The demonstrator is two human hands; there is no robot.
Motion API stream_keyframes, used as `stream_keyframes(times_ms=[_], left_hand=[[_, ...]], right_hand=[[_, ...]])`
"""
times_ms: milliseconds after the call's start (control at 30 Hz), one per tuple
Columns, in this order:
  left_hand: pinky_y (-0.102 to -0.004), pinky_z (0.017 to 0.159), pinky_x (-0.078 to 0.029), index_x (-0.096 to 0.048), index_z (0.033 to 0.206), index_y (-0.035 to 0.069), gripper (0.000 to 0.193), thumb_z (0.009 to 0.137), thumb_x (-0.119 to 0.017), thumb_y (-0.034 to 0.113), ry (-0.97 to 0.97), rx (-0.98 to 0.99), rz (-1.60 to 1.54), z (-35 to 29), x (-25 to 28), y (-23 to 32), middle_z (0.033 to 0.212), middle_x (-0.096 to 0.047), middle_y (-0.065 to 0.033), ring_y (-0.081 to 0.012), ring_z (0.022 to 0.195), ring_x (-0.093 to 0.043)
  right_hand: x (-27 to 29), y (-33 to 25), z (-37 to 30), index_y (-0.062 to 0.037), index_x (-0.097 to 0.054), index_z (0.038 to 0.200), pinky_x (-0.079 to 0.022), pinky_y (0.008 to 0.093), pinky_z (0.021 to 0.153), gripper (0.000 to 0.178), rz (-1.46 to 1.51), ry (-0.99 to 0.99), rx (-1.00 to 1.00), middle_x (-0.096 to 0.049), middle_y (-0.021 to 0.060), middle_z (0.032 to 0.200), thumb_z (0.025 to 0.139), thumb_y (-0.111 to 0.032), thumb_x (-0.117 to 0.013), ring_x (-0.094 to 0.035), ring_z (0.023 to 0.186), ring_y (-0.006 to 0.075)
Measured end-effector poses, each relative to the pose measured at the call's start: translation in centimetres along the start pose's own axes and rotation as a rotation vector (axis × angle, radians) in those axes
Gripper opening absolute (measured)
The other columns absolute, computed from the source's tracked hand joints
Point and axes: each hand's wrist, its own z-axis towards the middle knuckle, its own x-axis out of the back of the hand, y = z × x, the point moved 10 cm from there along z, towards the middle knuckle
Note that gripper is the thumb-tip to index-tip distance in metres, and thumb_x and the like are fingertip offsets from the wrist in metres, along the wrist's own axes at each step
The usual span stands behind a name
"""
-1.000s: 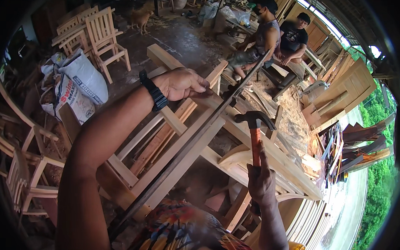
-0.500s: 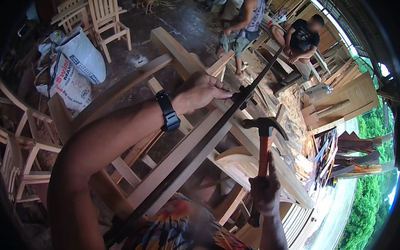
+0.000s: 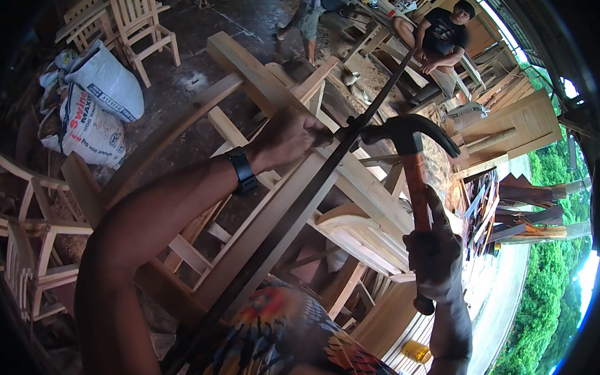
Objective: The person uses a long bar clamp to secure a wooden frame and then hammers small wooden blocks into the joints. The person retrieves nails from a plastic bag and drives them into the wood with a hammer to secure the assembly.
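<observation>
A long dark metal bar clamp [image 3: 276,238] runs diagonally over a pale wooden furniture frame [image 3: 252,235]. At the clamp's jaw fitting, the fingers of my left hand [image 3: 290,139] are closed in a pinch, partly hiding what they grip. A black watch [image 3: 244,171] is on that wrist. My right hand [image 3: 436,255] is wrapped round the handle of a claw hammer [image 3: 416,178], one finger stretched along it. The hammer's head is beside the jaw fitting, close to it; whether they touch I cannot tell.
Wooden chairs [image 3: 137,26] and filled sacks [image 3: 94,124] stand at the left. A seated person [image 3: 444,37] and a walking person [image 3: 309,19] are at the far side. A panel door [image 3: 513,125] and scrap wood [image 3: 533,215] lie right. A yellow container [image 3: 416,351] sits low right.
My right hand has raised the hammer, bringing its head up beside the clamp's jaw. My left hand stays at the jaw. The standing person has moved left, and the view has shifted slightly.
</observation>
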Motion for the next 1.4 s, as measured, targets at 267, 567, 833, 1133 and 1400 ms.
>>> stream_keyframes(times_ms=[267,567,833,1133,1400], left_hand=[[-0.0303,0.084,-0.054,-0.078,0.106,0.003,0.024,0.094,-0.076,0.022,-0.045,0.043,0.039,-0.1,-0.5,-0.9,0.096,-0.079,-0.0078,-0.0102,0.091,-0.070],[-0.0291,0.077,-0.054,-0.078,0.107,0.003,0.025,0.094,-0.074,0.025,-0.008,0.032,0.082,-0.6,-0.3,-1.1,0.090,-0.078,-0.0070,-0.0100,0.083,-0.070],[-0.0289,0.076,-0.054,-0.078,0.104,0.002,0.027,0.094,-0.073,0.027,0.035,-0.001,0.049,-1.1,-0.7,-0.9,0.084,-0.077,-0.0053,-0.0109,0.079,-0.069],[-0.0298,0.068,-0.049,-0.076,0.099,0.002,0.025,0.097,-0.070,0.026,0.110,-0.077,-0.017,-0.8,-0.4,-1.7,0.080,-0.074,-0.0047,-0.0104,0.071,-0.064],[-0.0361,0.086,-0.056,-0.075,0.110,-0.001,0.027,0.098,-0.068,0.022,0.004,0.070,-0.017,-1.5,-0.8,-0.3,0.100,-0.077,-0.0195,-0.0244,0.094,-0.075]], right_hand=[[-0.8,-4.4,3.0,-0.0059,-0.047,0.153,-0.048,0.0275,0.062,0.074,-0.115,-0.148,0.200,-0.067,0.0134,0.078,0.083,0.006,-0.069,-0.054,0.061,0.0125],[-0.7,-5.7,5.7,-0.0099,-0.049,0.152,-0.049,0.0316,0.058,0.072,-0.200,-0.167,0.321,-0.062,0.0163,0.065,0.085,0.004,-0.071,-0.062,0.053,0.0250],[-1.6,-5.0,5.8,-0.0076,-0.052,0.150,-0.048,0.0305,0.059,0.069,-0.173,-0.260,0.246,-0.055,0.0110,0.064,0.085,0.000,-0.070,-0.051,0.055,0.0138],[-1.5,-5.2,6.4,-0.0071,-0.051,0.151,-0.049,0.0326,0.059,0.069,-0.207,-0.248,0.267,-0.061,0.0142,0.066,0.086,-0.003,-0.072,-0.057,0.054,0.0178],[-1.6,-4.9,6.2,-0.0072,-0.051,0.151,-0.049,0.0329,0.059,0.069,-0.211,-0.264,0.271,-0.060,0.0153,0.066,0.085,-0.002,-0.072,-0.057,0.054,0.0190]])
